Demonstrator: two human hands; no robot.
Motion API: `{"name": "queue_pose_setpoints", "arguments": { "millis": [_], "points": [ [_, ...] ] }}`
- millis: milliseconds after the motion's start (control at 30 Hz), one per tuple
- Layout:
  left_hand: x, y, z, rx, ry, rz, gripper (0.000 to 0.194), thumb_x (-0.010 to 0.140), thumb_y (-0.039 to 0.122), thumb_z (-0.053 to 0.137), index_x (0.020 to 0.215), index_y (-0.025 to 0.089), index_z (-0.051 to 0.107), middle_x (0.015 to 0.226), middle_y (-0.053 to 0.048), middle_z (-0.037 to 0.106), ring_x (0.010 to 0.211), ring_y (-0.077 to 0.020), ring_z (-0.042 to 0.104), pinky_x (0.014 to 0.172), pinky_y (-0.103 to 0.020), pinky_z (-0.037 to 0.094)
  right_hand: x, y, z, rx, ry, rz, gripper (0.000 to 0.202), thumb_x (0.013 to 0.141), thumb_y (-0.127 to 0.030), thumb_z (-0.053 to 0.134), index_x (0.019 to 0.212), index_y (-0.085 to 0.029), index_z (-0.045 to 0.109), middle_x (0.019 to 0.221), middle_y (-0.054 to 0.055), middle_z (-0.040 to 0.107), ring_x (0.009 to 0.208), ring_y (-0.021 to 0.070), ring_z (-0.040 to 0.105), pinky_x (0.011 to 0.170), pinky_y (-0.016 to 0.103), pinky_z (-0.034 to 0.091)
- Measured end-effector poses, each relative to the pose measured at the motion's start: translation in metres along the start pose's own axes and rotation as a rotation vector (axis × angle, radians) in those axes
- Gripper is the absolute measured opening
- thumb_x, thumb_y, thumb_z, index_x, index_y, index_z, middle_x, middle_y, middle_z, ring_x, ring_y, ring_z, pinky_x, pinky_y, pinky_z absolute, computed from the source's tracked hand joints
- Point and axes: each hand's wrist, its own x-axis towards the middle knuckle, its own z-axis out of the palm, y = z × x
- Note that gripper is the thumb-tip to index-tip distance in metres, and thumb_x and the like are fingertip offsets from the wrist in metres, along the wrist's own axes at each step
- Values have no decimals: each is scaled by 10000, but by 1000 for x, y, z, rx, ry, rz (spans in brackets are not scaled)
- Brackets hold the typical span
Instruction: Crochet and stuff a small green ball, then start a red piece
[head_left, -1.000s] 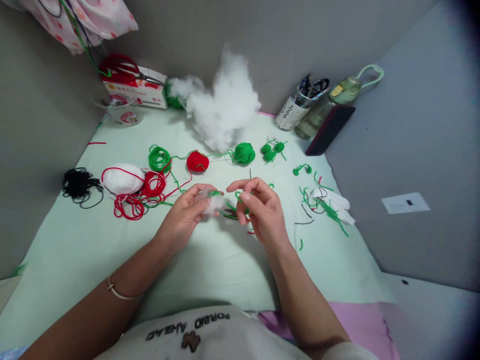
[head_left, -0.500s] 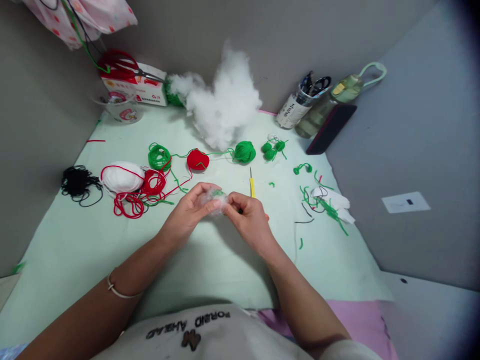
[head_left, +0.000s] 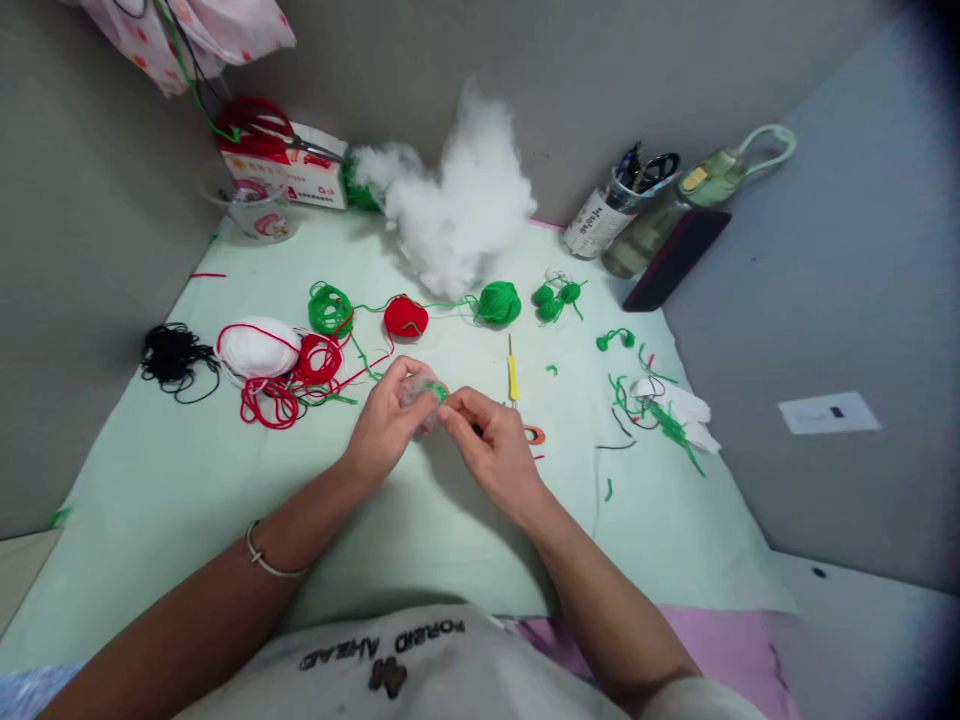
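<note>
A wisp of white fiberfill (head_left: 413,388) and a small green crocheted piece (head_left: 438,391) are between my hands, above the middle of the table. My left hand (head_left: 381,428) is closed around them, thumb on the near side. The fingers of my right hand (head_left: 495,447) are pinched together at the right edge of the green piece; its fingertips partly hide it. Just beyond my right hand lies a crochet hook with a yellow handle (head_left: 513,378). An orange handle loop (head_left: 535,435) shows beside the right knuckles, the rest of that tool hidden.
A big heap of fiberfill (head_left: 465,205) stands at the back. Left are black yarn (head_left: 176,358), a white yarn ball (head_left: 259,352) and red yarn (head_left: 406,317). A green yarn ball (head_left: 499,303), yarn scraps (head_left: 667,420), a pen cup (head_left: 596,225) and a bottle (head_left: 637,240) are right.
More of the green piece shows between my hands, and the fiberfill looks more tucked into my left hand. The whole scene has shifted slightly right as the head view moved.
</note>
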Motion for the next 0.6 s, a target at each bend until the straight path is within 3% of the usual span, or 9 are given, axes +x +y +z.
{"name": "queue_pose_setpoints", "arguments": {
  "millis": [133,267,367,500,600],
  "points": [
    [-4,1,6,-138,-3,-78,192,707,190,652,826,223,504,634,78,513,539,-97,470,516,-212,390,3,1,1,-94,38,-28,252,918,-373,611,728,-224,539,583,-79,398,547,103,317,576,261,243],
    [-9,6,10,-238,-21,-125,177,697,151,640,783,212,497,658,71,505,557,-85,476,514,-189,397,2,-1,0,-223,72,-102,254,915,-333,600,704,-220,513,588,-76,411,559,100,318,594,264,238],
    [-8,8,8,-296,-53,-131,181,754,206,699,800,208,524,708,56,533,624,-100,528,579,-204,466,2,0,-3,-137,88,-48,252,918,-321,589,695,-218,533,570,-81,387,547,96,315,579,261,244],
    [-5,8,-2,-390,-128,-143,284,869,447,698,817,190,589,821,-8,631,761,-151,617,710,-271,540,4,3,-6,50,84,37,240,891,-326,620,693,-211,548,568,-87,372,544,90,295,546,260,224],
    [-5,7,-7,-369,-168,-141,262,842,388,773,848,193,597,899,-18,694,785,-143,636,703,-245,511,6,5,-8,133,56,51,256,868,-329,643,678,-209,523,582,-87,347,560,88,276,546,258,214]
  ]
}}
